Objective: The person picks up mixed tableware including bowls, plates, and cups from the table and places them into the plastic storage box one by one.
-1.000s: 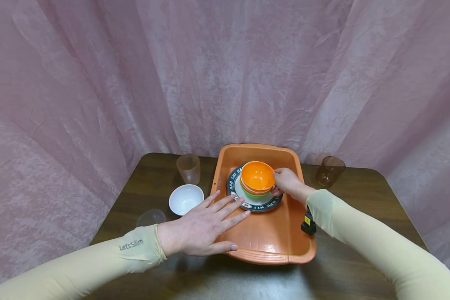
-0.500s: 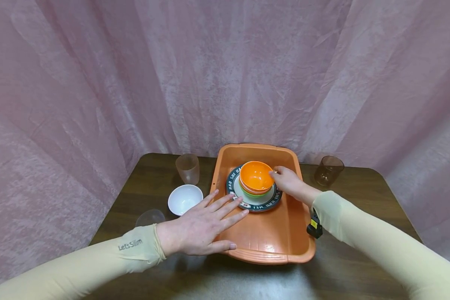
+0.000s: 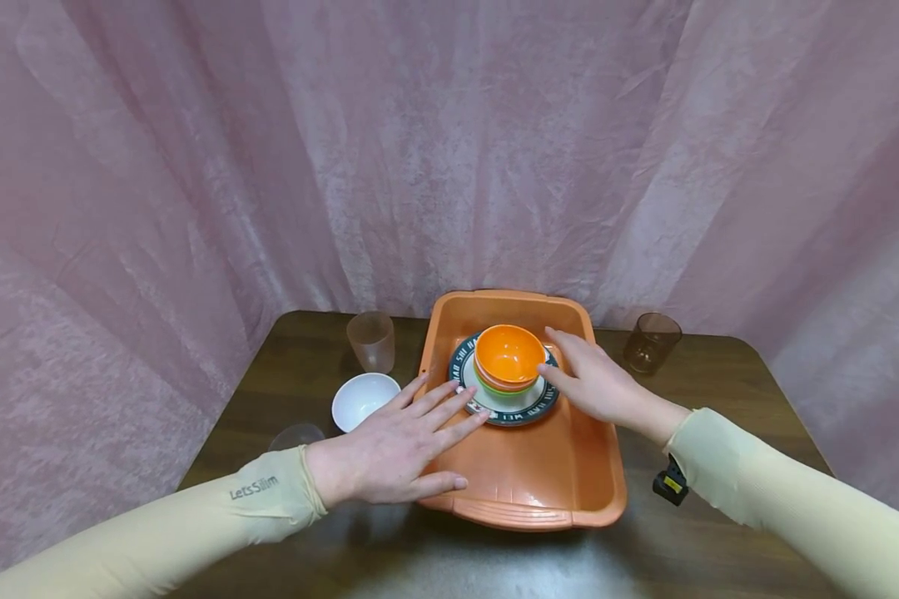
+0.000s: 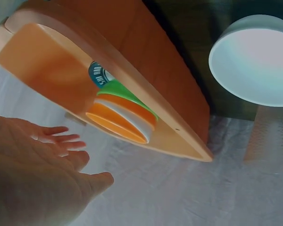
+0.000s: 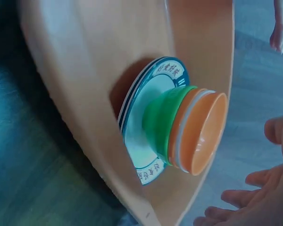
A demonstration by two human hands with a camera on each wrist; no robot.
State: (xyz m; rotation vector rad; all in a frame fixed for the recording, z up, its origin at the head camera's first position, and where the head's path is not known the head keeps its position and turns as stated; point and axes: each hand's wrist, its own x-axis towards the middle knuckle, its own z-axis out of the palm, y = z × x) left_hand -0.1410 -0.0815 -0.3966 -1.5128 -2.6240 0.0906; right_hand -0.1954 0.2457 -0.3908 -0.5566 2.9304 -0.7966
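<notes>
A stack of bowls, an orange one on top and a green one at the bottom, stands on dark-rimmed plates inside an orange tub. My right hand is beside the stack, its fingers extended and holding nothing; the right wrist view shows a gap between it and the bowls. Spread flat above the tub's left side, my left hand holds nothing. The left wrist view shows that hand apart from the tub.
Left of the tub are a white bowl, a clear tumbler and another clear item partly behind my left sleeve. A brown glass stands to the right on the wooden table. A pink curtain hangs behind.
My right hand has let go of the orange bowl's rim, opened its fingers and drawn back to the right. My left hand has stayed nearly in place.
</notes>
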